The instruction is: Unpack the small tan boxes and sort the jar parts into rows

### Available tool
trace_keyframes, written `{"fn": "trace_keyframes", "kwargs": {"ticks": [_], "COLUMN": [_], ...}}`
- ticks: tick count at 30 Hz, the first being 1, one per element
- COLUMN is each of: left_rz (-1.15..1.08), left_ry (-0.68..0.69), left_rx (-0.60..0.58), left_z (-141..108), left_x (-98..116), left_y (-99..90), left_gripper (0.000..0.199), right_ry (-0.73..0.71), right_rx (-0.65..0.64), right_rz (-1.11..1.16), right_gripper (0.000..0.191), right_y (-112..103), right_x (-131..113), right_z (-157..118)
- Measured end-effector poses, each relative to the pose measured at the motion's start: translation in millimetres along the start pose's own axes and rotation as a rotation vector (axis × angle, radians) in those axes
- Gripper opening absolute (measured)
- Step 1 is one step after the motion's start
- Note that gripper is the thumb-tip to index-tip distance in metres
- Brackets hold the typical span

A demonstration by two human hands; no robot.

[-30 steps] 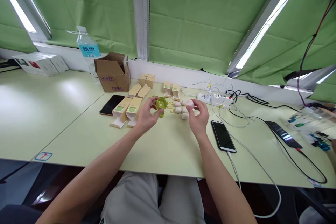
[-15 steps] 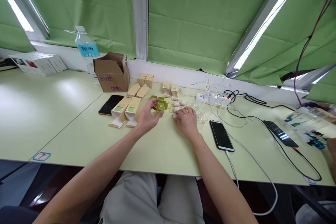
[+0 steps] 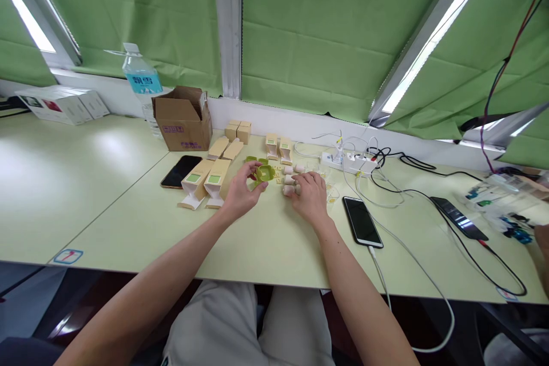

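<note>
My left hand (image 3: 245,189) pinches a small green square cup (image 3: 265,172) between thumb and fingers, raised a little above the table. Another green piece (image 3: 256,159) lies just behind it. My right hand (image 3: 312,194) is curled down over a group of short pale pink cylinders (image 3: 289,190), its fingers partly covering one of them. The fingertips and their exact contact are partly hidden. Tiny yellow pieces (image 3: 278,174) lie in rows between the two hands. Clear plastic pieces (image 3: 331,190) show beside and behind my right hand.
Cream boxes (image 3: 218,174) lie open left of my hands; two smaller ones (image 3: 278,148) stand behind. A cardboard box (image 3: 184,126), water bottle (image 3: 143,77) and black phone (image 3: 182,171) are farther left. On the right are a charging phone (image 3: 362,222), power strip (image 3: 349,162) and loose cables.
My right hand has shifted slightly to the right, uncovering more of the pale pink cylinders. My left hand keeps the green cup in nearly the same place.
</note>
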State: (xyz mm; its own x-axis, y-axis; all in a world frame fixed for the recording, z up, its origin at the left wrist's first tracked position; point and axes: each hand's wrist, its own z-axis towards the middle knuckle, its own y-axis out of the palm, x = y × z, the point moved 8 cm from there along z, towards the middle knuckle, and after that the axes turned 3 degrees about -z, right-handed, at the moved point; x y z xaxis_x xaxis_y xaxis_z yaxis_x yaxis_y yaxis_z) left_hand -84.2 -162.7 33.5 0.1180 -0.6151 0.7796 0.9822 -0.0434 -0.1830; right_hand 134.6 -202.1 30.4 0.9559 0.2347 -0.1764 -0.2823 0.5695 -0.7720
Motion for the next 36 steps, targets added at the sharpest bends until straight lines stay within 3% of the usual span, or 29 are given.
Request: {"fn": "trace_keyframes", "kwargs": {"ticks": [6,14,20,23,27,31,36], "left_rz": [-0.006,-0.008,-0.025,-0.018,-0.076,-0.119,-0.003], "left_ry": [0.003,0.047,0.157,0.166,0.128,0.025,-0.045], "left_rx": [-0.002,-0.079,-0.152,-0.166,-0.181,-0.151,-0.227], "left_z": [-0.6,-6.2,-11.5,-11.5,-11.4,-10.3,-12.2], "left_x": [2.8,15.4,33.3,40.0,42.4,34.0,31.3], "left_y": [-0.4,7.6,14.3,15.0,15.5,13.0,21.5], "left_gripper": [0.046,0.046,0.045,0.047,0.054,0.036,0.059], "right_ry": [-0.010,-0.146,-0.313,-0.185,0.019,0.130,0.189], "right_rx": [0.082,0.409,0.237,0.173,0.078,-0.054,-0.070], "right_rz": [0.074,0.378,0.549,0.678,1.035,1.287,1.347], "right_gripper": [0.042,0.025,0.056,0.051,0.054,0.065,0.063], "right_y": [-14.0,-49.7,-44.3,-35.8,-17.1,0.8,5.6], "right_x": [-3.3,-34.1,-63.2,-56.4,-44.5,-41.3,-40.4], "right_z": [1.4,-8.5,-13.0,-9.5,-4.7,-2.6,-2.9]}}
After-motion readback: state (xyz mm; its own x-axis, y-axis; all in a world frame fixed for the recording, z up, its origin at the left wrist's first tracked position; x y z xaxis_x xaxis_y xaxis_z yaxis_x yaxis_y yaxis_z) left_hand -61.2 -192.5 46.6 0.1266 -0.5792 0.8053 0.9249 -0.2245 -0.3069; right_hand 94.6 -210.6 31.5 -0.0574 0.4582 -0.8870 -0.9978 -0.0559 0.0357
